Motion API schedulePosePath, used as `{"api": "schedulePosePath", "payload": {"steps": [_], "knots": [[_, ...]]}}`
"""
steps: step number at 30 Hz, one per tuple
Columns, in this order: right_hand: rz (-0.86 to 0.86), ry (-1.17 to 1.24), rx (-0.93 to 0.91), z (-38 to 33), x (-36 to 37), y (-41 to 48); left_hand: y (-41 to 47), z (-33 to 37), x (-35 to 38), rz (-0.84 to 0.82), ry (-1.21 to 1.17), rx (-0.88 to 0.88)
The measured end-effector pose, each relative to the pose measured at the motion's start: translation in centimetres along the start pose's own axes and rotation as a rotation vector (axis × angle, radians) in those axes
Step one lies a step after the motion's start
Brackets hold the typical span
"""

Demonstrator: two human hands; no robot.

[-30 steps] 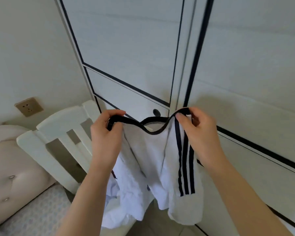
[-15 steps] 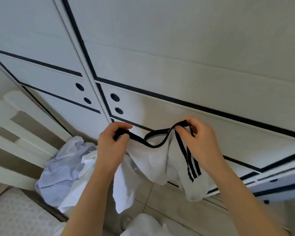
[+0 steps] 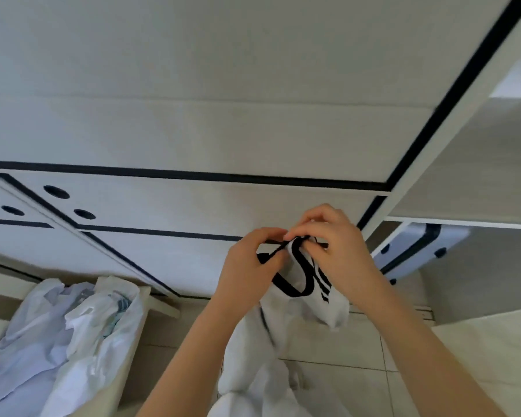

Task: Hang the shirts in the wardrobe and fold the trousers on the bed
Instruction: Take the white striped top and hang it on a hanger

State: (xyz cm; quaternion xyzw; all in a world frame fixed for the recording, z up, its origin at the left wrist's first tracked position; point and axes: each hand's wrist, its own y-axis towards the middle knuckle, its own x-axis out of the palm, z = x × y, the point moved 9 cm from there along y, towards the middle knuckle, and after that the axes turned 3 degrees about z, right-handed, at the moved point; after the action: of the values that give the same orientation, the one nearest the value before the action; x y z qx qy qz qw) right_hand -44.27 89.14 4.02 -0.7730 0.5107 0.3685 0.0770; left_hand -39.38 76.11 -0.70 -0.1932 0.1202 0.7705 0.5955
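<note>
Pinching the black collar [image 3: 288,291] of the shirt [image 3: 253,365] with my left hand [image 3: 247,267] and right hand [image 3: 334,252], the two almost touching, so it dangles straight down under them. Open side of the wardrobe [image 3: 469,164] is off to my right, so the right hand's nearer, I'd guess.

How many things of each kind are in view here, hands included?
hands: 2, the left hand and the right hand, both pinching the shirt's black collar
white striped shirt: 1
heap of crumpled clothes: 1
suitcase: 1
wardrobe: 1
Total: 6
</note>
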Motion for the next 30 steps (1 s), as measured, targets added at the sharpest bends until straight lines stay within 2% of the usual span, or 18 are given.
{"api": "schedulePosePath", "payload": {"steps": [5,9,14,16,22,26,30], "knots": [[0.169,-0.026,0.084,2.9,-3.4,-0.9,1.6,2.0,4.9,-0.210,0.028,0.071],[0.289,-0.067,0.172,5.0,-5.8,-2.1,2.1,3.0,7.7,-0.200,0.043,0.056],[0.426,-0.056,0.304,8.2,-10.2,-4.4,1.6,3.6,12.1,-0.179,-0.045,-0.059],[0.388,-0.079,0.367,10.0,-11.7,-5.5,1.2,4.1,13.9,-0.159,-0.091,-0.093],[0.058,-0.028,0.717,17.8,-13.5,-9.0,1.1,6.9,19.1,0.016,-0.228,-0.185],[0.090,0.285,0.829,20.5,-16.4,-10.5,0.3,9.5,23.4,0.133,-0.315,-0.223],[0.097,0.443,0.809,22.8,-19.5,-10.9,-0.5,12.4,27.8,0.175,-0.373,-0.269]]}}
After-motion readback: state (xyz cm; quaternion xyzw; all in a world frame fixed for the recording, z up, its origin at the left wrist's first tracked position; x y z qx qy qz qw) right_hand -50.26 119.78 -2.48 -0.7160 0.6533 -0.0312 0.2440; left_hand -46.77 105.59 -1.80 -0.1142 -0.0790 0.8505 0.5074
